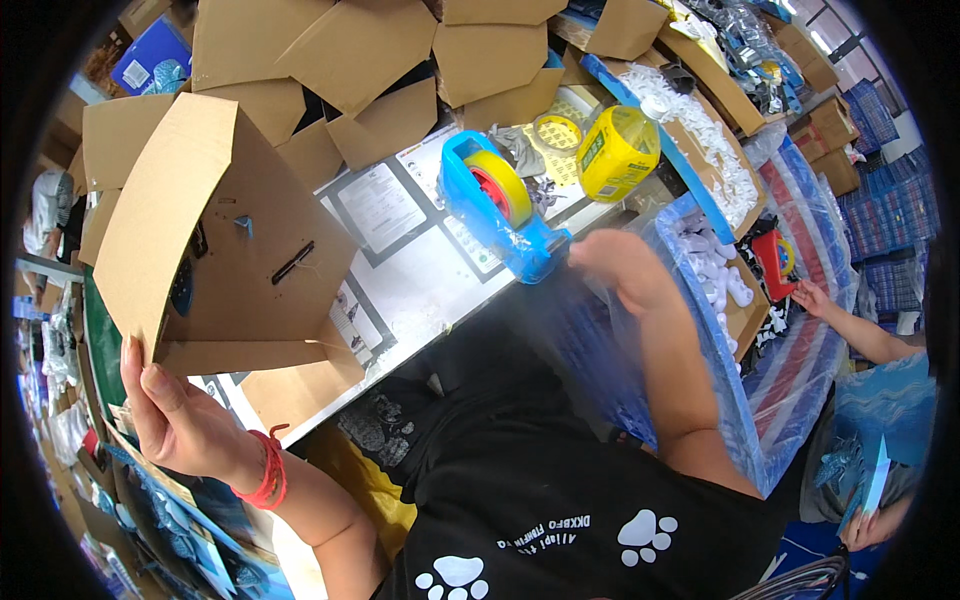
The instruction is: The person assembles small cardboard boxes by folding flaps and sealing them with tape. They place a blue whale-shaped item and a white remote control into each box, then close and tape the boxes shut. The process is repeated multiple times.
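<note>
In my left hand (pixel 185 425) is the lower edge of a folded brown cardboard panel (pixel 265 225), pinched between thumb and fingers. The panel stands tilted at the left of the table, its sides bent up. Small dark and light-blue parts poke through slots in it. My right hand (pixel 620 265) is at the cutting end of a blue tape dispenser (pixel 525 250), blurred by motion. Its fingers look bunched, but whether they grip tape cannot be made out. A yellow tape roll (pixel 505 185) with a red core sits in the dispenser.
Behind the dispenser stand a yellow bottle (pixel 618 155) and a loose tape roll (pixel 557 133). Folded cardboard pieces (pixel 365 55) crowd the table's far side. To the right, a blue-edged bin (pixel 705 260) contains white parts. Another person's hand (pixel 815 298) touches a red tape dispenser (pixel 770 265).
</note>
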The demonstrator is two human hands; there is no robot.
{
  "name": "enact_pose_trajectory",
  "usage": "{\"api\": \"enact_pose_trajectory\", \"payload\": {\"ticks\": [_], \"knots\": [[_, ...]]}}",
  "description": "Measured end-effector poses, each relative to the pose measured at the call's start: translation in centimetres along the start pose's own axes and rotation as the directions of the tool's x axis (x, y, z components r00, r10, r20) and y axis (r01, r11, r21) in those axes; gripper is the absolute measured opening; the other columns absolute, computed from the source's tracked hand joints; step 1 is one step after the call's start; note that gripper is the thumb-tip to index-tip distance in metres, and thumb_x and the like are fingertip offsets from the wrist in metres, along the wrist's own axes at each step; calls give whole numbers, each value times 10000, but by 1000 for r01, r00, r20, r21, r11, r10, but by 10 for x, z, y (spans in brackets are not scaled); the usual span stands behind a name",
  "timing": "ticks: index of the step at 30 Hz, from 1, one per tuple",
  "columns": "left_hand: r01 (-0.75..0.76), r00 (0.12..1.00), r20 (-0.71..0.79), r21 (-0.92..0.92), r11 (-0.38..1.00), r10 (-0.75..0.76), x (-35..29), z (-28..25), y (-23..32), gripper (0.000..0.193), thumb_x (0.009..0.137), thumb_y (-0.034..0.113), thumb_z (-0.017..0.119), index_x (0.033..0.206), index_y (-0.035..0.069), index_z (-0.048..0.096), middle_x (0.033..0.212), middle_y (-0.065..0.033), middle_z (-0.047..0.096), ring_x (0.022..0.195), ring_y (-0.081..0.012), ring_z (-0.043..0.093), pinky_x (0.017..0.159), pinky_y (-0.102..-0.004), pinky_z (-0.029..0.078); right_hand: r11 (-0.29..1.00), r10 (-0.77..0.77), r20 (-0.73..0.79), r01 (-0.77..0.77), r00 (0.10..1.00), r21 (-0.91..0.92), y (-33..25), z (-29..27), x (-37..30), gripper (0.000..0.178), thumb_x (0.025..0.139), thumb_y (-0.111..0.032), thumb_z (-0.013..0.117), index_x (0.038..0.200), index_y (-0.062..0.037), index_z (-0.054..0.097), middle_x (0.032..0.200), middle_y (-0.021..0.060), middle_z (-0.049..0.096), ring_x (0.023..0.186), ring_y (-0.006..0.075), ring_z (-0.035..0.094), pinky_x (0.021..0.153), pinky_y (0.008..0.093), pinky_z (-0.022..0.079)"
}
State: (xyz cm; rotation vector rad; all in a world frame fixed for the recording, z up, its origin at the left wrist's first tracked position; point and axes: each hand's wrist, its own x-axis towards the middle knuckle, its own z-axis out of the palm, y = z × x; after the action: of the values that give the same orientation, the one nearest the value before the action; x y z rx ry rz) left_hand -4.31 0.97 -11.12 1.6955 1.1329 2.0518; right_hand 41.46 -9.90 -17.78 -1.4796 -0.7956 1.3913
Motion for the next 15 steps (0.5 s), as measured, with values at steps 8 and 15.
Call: {"api": "enact_pose_trajectory", "payload": {"ticks": [8, 15], "knots": [[13, 1000, 1, 26, 1000, -13, -2, 4, 4, 311, 1046, 83, 574, 1293, -95, 635, 1268, -214, 680, 1126, -225, 658, 1002, -327, 527, 947, -139, -119, 97, 983, -306, 36, 3, 0, 189, 935, -235, 738, 906, -49, 717, 799, 0, 676, 674, 64, 546, 582, 256, 410], [-145, 989, 38, 46, 988, 144, -20, 31, 32, 288, 894, -56, 723, 1182, -60, 722, 1167, -204, 719, 1020, -239, 695, 915, -327, 540, 317, -469, -9, 159, 883, -935, 8, 10, -29, 174, 923, -217, 694, 951, -49, 728, 883, 126, 732, 799, 299, 706, 711, 416, 544]]}}
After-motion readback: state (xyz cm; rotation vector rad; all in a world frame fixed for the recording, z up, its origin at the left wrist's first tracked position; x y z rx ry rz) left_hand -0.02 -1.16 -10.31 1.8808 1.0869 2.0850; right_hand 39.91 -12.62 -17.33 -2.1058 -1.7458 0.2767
